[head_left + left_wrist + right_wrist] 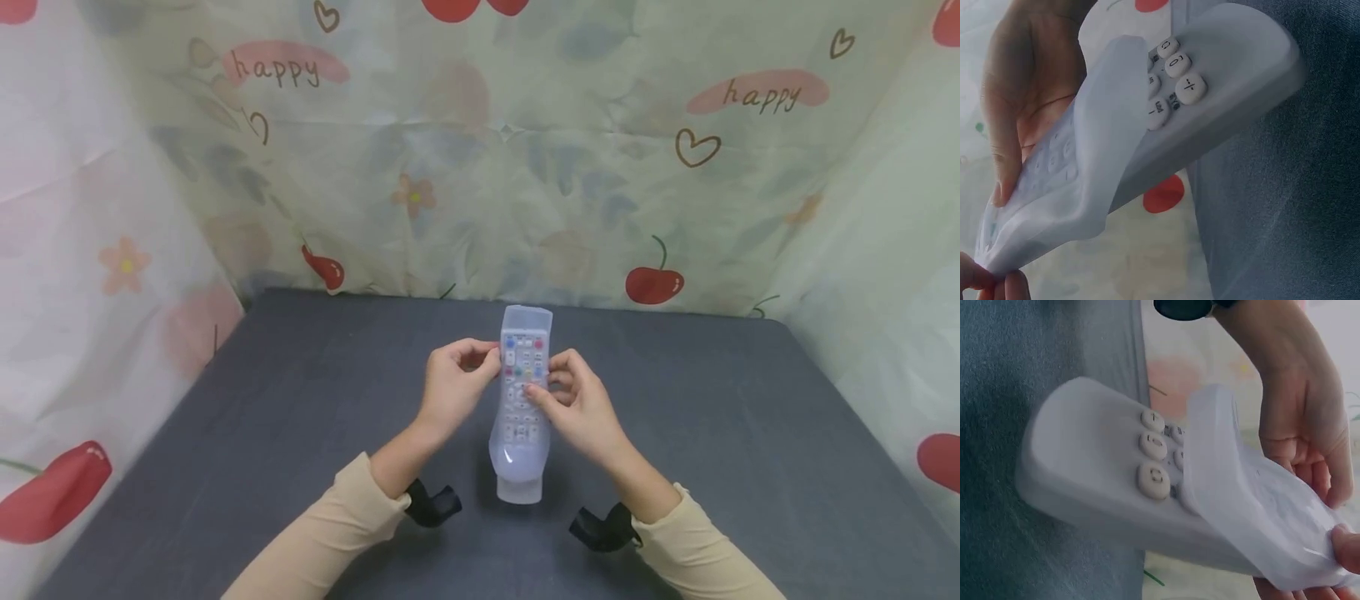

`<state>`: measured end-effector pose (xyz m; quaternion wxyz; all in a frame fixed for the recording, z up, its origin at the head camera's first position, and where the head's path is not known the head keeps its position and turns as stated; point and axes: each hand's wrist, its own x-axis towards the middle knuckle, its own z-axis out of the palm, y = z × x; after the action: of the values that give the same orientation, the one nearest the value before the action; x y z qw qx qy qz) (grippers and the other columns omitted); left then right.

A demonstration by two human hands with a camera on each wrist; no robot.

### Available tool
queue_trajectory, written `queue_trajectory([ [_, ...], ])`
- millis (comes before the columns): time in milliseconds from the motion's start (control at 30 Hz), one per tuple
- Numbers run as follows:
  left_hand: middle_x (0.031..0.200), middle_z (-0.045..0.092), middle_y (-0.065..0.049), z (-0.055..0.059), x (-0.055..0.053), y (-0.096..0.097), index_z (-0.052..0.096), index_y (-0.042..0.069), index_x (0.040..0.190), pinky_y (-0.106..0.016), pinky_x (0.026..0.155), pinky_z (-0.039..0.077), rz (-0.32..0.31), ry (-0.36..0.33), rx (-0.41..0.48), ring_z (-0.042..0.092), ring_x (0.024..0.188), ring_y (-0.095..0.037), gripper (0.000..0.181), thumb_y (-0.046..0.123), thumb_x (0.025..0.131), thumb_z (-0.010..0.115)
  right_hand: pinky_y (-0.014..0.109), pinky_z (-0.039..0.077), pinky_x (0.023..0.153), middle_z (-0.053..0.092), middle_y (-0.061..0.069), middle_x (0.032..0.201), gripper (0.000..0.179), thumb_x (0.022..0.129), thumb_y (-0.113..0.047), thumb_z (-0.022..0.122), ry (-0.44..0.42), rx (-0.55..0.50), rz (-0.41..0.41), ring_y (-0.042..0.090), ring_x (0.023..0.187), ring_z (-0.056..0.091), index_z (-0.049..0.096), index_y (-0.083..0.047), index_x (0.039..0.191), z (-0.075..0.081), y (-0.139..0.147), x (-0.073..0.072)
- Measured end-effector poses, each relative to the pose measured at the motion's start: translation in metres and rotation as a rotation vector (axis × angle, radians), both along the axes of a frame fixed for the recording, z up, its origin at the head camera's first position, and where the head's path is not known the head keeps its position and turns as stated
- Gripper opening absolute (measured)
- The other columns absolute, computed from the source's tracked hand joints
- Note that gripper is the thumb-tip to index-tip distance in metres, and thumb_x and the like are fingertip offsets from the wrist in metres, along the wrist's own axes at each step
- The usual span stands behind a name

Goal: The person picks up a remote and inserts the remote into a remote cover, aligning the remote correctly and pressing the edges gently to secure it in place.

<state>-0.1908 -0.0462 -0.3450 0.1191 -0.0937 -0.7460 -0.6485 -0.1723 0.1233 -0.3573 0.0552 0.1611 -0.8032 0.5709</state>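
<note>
A white remote control [519, 490] with many buttons is partly inside a translucent soft cover [527, 318]. Its lower end sticks out bare, with white number keys showing on the remote [1241, 56] in the left wrist view. At the top the cover reaches past the buttons. My left hand [455, 379] pinches the cover's left edge between thumb and fingers. From the other side my right hand [585, 408] grips the covered remote, thumb on the front and fingers at the edge and behind. The cover's loose mouth [1210, 444] stands off the remote in the right wrist view.
A dark grey tabletop [337, 375] lies beneath the hands. Printed curtains [510, 208] with cherries and flowers close off the back and both sides. Black wrist mounts [435, 504] sit at both sleeve cuffs.
</note>
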Motion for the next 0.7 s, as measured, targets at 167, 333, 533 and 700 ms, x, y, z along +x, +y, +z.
queue_trajectory([
  [167,0.083,0.07,-0.017,-0.0038,-0.0012,0.0039,0.07,-0.002,0.087,-0.019,0.061,0.052,0.041,0.022,-0.059,0.065,0.069,-0.014,0.011,0.004,0.082,0.063,0.026,0.054,0.068,0.063,0.026,0.099,0.03,0.088,-0.003,0.062,-0.086,-0.048,-0.045,0.025,0.078,0.07,0.044,0.002,0.11,-0.0008,-0.003,0.0026],
  [333,0.083,0.071,-0.015,-0.007,-0.0016,0.0071,0.068,-0.001,0.086,-0.025,0.063,0.055,0.046,0.023,-0.111,0.069,0.072,-0.022,0.01,0.005,0.082,0.062,0.025,0.053,0.068,0.063,0.02,0.097,0.029,0.088,0.0,0.06,-0.15,-0.141,-0.101,0.016,0.075,0.069,0.043,0.001,0.112,-0.0016,-0.006,0.0021],
  [533,0.082,0.071,-0.015,-0.0087,-0.0005,0.0083,0.068,0.0,0.084,-0.025,0.062,0.055,0.06,0.038,-0.137,0.069,0.071,-0.022,0.009,0.005,0.081,0.062,0.025,0.053,0.067,0.063,0.02,0.099,0.029,0.088,0.003,0.059,-0.164,-0.194,-0.124,0.006,0.07,0.067,0.043,0.002,0.112,-0.0033,-0.0085,0.0025],
  [700,0.081,0.071,-0.015,-0.0096,0.0017,0.0086,0.068,0.0,0.083,-0.023,0.061,0.055,0.065,0.046,-0.136,0.068,0.07,-0.02,0.009,0.005,0.081,0.061,0.025,0.053,0.068,0.062,0.022,0.1,0.029,0.088,0.004,0.059,-0.162,-0.209,-0.13,0.006,0.07,0.067,0.043,0.002,0.112,-0.0024,-0.0096,0.0031],
])
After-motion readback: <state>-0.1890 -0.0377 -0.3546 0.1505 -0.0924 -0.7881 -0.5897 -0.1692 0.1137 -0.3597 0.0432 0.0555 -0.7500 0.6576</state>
